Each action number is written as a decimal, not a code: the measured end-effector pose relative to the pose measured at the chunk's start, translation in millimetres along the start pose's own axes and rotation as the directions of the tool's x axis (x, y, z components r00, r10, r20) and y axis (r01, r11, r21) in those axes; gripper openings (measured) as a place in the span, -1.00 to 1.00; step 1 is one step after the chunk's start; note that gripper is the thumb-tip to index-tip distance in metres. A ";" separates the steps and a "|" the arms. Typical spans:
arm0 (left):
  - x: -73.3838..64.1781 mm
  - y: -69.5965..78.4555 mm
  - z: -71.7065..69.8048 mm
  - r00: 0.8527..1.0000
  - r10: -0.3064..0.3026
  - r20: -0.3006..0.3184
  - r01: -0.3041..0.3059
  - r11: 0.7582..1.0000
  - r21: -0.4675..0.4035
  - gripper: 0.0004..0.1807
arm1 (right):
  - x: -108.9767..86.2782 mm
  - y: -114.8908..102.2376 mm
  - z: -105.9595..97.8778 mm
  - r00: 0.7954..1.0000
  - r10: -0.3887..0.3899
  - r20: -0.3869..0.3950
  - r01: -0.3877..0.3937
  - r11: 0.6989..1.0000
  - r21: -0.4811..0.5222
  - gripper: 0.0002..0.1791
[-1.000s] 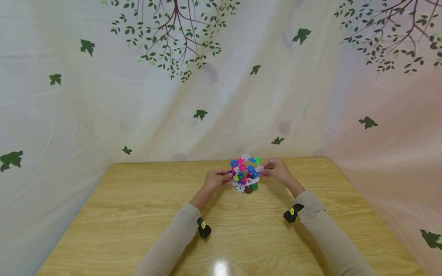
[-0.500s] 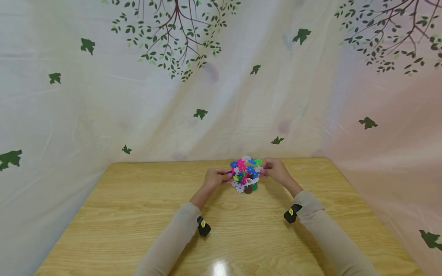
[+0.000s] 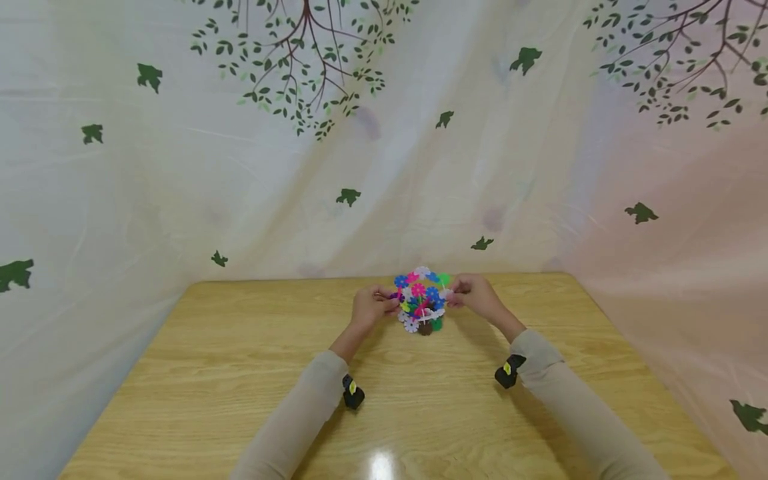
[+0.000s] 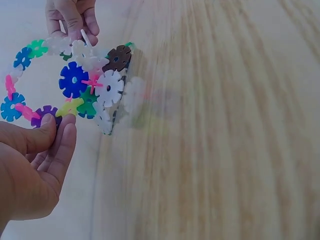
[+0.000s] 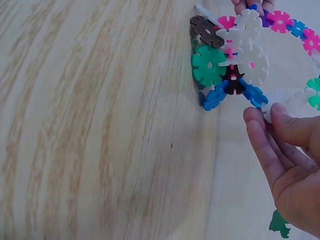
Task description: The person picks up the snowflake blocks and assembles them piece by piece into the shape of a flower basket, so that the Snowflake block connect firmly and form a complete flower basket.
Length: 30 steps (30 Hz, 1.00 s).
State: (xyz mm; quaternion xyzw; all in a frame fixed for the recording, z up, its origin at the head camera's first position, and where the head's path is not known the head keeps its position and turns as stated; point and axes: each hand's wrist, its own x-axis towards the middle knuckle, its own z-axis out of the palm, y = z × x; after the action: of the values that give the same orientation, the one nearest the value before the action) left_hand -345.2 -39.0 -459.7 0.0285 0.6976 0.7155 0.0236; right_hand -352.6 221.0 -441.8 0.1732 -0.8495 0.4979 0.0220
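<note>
A basket-like build of interlocking flower-shaped plastic discs [image 3: 418, 291] stands at the far middle of the table, with a ring of linked discs curving above its base. My left hand [image 3: 367, 310] pinches a purple disc [image 4: 45, 114] on its left side between thumb and fingers. From the right side, my right hand [image 3: 482, 299] pinches a white disc between thumb and fingertips. In the right wrist view a green disc [image 5: 209, 65] and a brown disc [image 5: 205, 31] sit low on the build, by the tabletop. The fingertips partly cover the discs they hold.
The wooden table [image 3: 240, 373] has its back edge just behind the build. A pale cloth backdrop [image 3: 270, 200] printed with leaves and birds hangs behind and beside the table. A black wrist camera [image 3: 354, 395] is strapped to each sleeve.
The build has shifted slightly left in the head view, with both hands still pinching it. The left hand has moved slightly left too; the head view itself has shifted a little.
</note>
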 end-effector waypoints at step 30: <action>9.1 5.0 -5.7 0.999 0.009 0.046 -0.016 0.988 0.151 -0.92 | 2.7 -4.2 10.1 0.997 -0.031 -0.065 0.028 0.998 -0.048 -0.83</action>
State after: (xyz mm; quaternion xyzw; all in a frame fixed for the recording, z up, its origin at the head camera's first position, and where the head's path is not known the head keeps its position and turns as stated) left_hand -354.7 -44.2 -454.7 0.0510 0.7490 0.6598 0.0328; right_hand -352.4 209.8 -442.8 0.1685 -0.8571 0.4829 0.0613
